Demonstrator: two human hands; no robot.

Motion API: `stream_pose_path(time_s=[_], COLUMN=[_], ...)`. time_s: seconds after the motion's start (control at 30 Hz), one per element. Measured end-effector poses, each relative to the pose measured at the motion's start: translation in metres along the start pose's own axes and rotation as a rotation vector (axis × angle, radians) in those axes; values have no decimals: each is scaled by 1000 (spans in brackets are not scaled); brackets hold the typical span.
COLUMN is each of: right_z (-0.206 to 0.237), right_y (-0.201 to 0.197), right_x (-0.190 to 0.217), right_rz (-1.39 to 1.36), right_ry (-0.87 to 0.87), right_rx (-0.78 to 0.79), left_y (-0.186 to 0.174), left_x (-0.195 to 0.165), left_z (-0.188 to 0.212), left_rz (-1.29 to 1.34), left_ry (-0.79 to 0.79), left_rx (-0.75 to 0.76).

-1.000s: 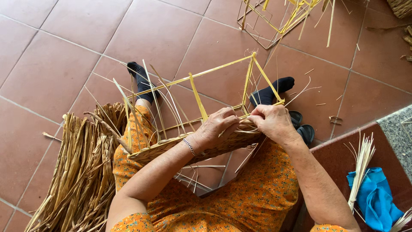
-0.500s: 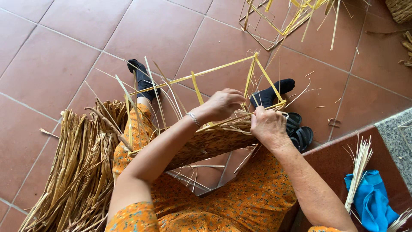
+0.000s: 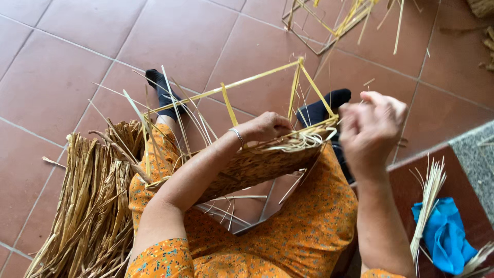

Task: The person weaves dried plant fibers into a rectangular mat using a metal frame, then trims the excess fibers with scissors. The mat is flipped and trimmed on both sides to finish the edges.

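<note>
1. My left hand [image 3: 265, 127] presses closed on the half-woven brown straw basket [image 3: 252, 167] across my lap, steadying it
2. My right hand [image 3: 371, 128], raised and blurred; I cannot tell its grip
3. Yellow bamboo-strip frame [image 3: 257, 82] stands up from the weave

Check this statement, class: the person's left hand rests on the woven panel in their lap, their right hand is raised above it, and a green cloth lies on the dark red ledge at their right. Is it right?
Not quite. The head view shows the cloth is blue, not green. The rest stands: the left hand rests on the woven panel, the right hand is raised above it, and the cloth lies on the dark red ledge.
</note>
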State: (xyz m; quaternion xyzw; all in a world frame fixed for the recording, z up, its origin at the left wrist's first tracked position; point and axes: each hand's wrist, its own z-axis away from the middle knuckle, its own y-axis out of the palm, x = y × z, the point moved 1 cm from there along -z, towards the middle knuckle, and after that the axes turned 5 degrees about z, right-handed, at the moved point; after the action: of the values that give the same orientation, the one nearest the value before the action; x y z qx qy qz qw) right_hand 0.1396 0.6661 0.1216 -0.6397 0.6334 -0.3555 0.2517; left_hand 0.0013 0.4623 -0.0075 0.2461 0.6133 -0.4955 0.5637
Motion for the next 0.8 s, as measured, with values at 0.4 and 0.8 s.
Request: stream_pose_path(time_s=[0.4, 0.8], right_z=[57, 67], right_y=[80, 94], right_x=[-60, -53], right_rz=[-1206, -942], right_ry=[747, 638], right_rx=[619, 483], left_y=[-27, -70], left_x=[5, -43], left_z=[-32, -34], left_rz=[-697, -981], left_ry=[-285, 30], left_rx=[-133, -618])
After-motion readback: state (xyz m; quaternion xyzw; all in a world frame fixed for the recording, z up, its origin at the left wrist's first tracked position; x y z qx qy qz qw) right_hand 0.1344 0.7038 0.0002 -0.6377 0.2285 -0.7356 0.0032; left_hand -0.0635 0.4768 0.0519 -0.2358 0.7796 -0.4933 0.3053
